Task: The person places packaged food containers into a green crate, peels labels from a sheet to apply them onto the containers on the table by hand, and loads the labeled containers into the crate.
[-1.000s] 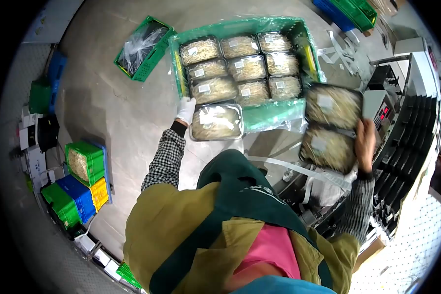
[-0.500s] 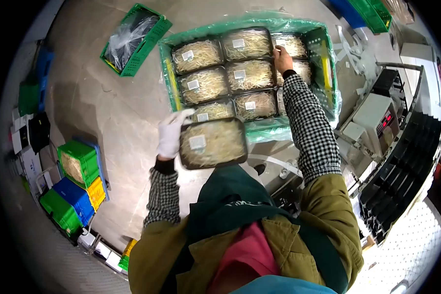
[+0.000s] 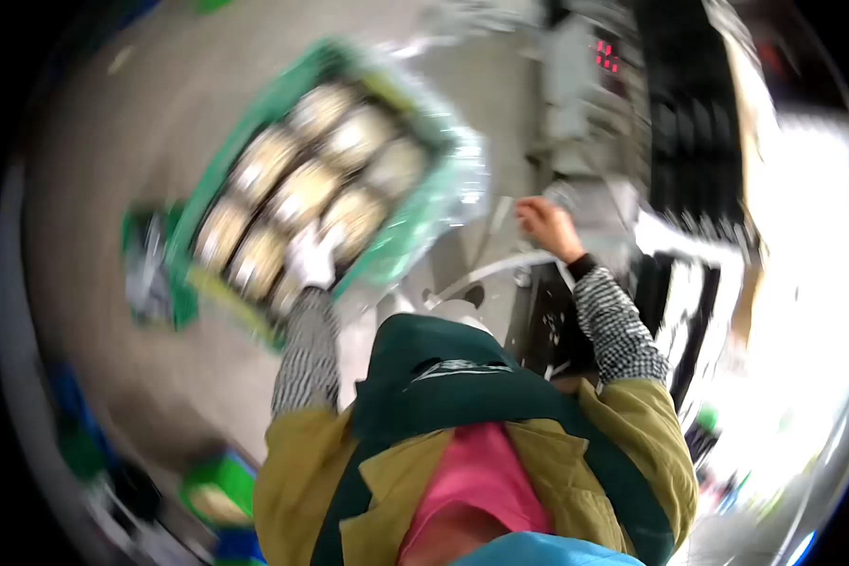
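With the view swung round, the large green crate (image 3: 206, 209) now lies aslant, under and ahead of the left hand (image 3: 311, 258); there is one such crate. One smaller green crate (image 3: 187, 307) sits well to that hand's left. Ahead of the right hand (image 3: 549, 228) stands one device with red digits (image 3: 575, 75), and beyond it to the right black trays (image 3: 698, 160) too blurred to count. I count nine filled packs (image 3: 307, 191) in the large crate, ahead of and around the left hand. The pack the left hand held up half a second ago no longer shows raised, so it probably lies among these, and the layer has likely gained one. Of the two hands, the gloved left reaches over the packs, its hold impossible to tell through blur; the bare right, drawn away from the crate, has loosely bent fingers around nothing visible.
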Motion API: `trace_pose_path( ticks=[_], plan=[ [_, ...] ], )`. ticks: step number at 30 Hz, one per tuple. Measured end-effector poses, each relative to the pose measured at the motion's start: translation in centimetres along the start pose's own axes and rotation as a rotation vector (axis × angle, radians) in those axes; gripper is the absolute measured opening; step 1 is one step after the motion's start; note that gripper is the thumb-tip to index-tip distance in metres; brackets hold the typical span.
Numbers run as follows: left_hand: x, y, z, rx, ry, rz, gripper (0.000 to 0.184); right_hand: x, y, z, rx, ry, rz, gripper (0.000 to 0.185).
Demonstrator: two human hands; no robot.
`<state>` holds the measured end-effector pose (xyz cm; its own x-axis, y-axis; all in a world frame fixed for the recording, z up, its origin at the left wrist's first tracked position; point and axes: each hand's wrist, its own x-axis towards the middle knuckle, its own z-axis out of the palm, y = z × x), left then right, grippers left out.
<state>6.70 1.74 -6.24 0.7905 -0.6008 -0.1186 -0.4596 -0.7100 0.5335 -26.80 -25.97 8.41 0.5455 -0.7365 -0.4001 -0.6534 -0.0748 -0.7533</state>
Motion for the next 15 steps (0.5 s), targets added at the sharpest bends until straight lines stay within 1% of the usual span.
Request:
trace_pose_path(
  ticks=[1,2,3,4,5,6,7,8,9,10,11,12,13,14,15],
  plan=[
    [-0.4,2.1,-2.5,-0.147,-0.219,-0.111,0.067,-2.9,1.9,-1.9,-0.036,0.027,0.067,0.025],
    [-0.5,4.6,-5.0,0.07,-0.374,-0.114,0.079,-7.2,3.2,-4.0,0.007,0.105,0.066,0.025],
    [-0.1,-4.2,0.2,0.782,0.018,0.436,0.082,-11.1,3.9,-6.4,-0.096,0.195,0.011,0.024],
    [0.0,-2.3,-0.9,0.788,-0.004,0.223,0.078,-15.2,3.3,-9.0,-0.042,0.249,0.068,0.024],
    [-1.1,4.1,-4.5,0.349,0.052,0.263,0.07,-19.1,4.6,-11.1,0.061,0.318,0.189,0.023],
    [-1.8,10.0,-6.2,0.458,0.05,0.185,0.068,-23.1,6.9,-13.1,0.081,0.489,0.183,0.023],
    [-2.4,14.4,-6.4,0.571,0.07,0.09,0.066,-26.5,9.1,-14.7,0.092,0.644,0.165,0.023],
    [0.0,14.2,-2.5,0.42,0.166,0.368,0.064,-28.5,11.1,-15.2,0.025,0.796,0.205,0.024],
    [0.4,16.6,-0.9,0.26,0.282,0.634,0.061,-32.0,17.7,-16.1,0.071,0.946,0.187,0.023],
    [-2.4,23.9,-0.3,0.095,0.155,0.752,0.055,-35.8,21.9,-17.4,-0.061,1.198,0.25,0.021],
    [-4.0,29.1,2.4,0.169,0.18,0.848,0.051,-40.2,22.3,-19.7,-0.104,1.291,0.34,0.018],
    [-7.5,35.5,4.4,-0.111,-0.03,0.843,0.046,-44.3,24.2,-21.2,-0.115,1.416,0.374,0.019],
    [-9.8,39.9,8.4,-0.314,-0.172,0.911,0.046,-48.8,28.2,-23.0,-0.557,1.563,0.337,0.019],
    [-14.2,46.0,10.3,-0.36,-0.261,0.992,0.043,-53.4,32.3,-23.9,-0.579,1.607,0.562,0.019],
    [-18.4,51.2,13.3,-0.385,-0.287,1.206,0.04,-58.4,36.9,-24.7,-0.589,1.633,0.787,0.02]
  ],
)
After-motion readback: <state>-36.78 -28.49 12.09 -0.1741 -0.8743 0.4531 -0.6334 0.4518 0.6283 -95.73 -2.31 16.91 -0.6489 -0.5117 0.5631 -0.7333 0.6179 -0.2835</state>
